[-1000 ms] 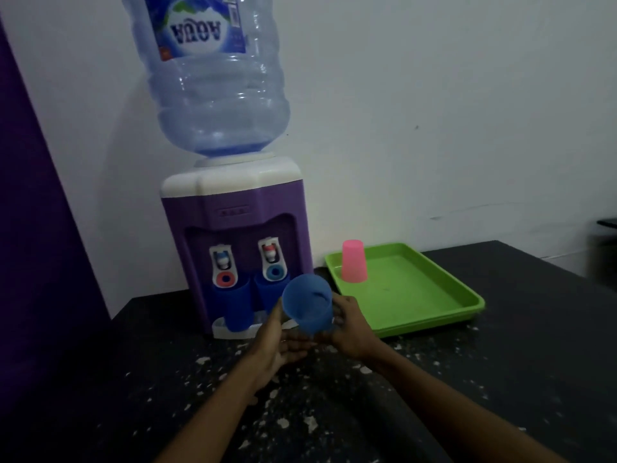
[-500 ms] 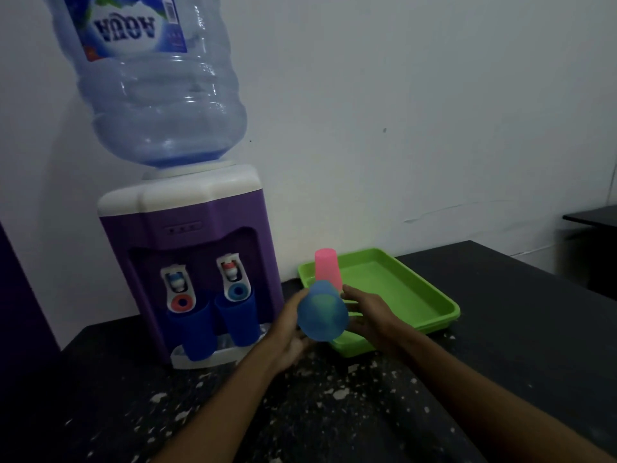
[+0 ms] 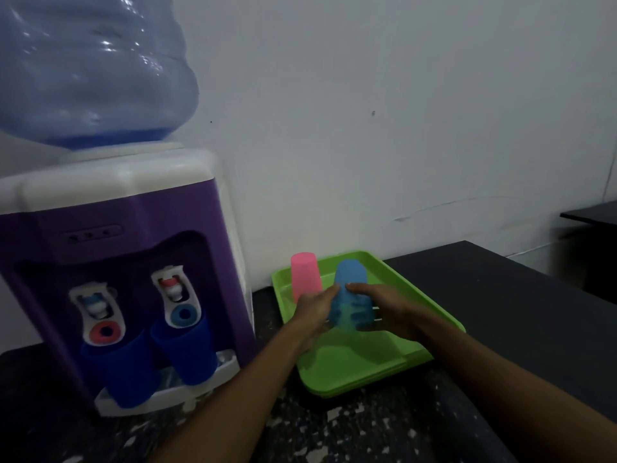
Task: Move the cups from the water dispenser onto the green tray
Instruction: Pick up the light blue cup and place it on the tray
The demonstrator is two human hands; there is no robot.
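A light blue cup (image 3: 350, 292) is upside down over the green tray (image 3: 360, 365), held between my left hand (image 3: 315, 309) and my right hand (image 3: 384, 309). I cannot tell whether its rim touches the tray floor. A pink cup (image 3: 304, 275) stands upside down at the tray's back left, just behind my left hand. Two dark blue cups stay on the purple water dispenser (image 3: 127, 235): one (image 3: 117, 372) under the left tap, one (image 3: 187, 352) under the right tap, both leaning on the drip ledge.
A large water bottle (image 3: 90, 71) sits on top of the dispenser. The dark, speckled countertop (image 3: 367, 426) runs to an edge at the right, with a white wall behind. Another dark surface (image 3: 594, 213) shows at far right.
Both hands carried the light blue cup from in front of the dispenser rightward over the tray and turned it mouth-down. My view shifted right.
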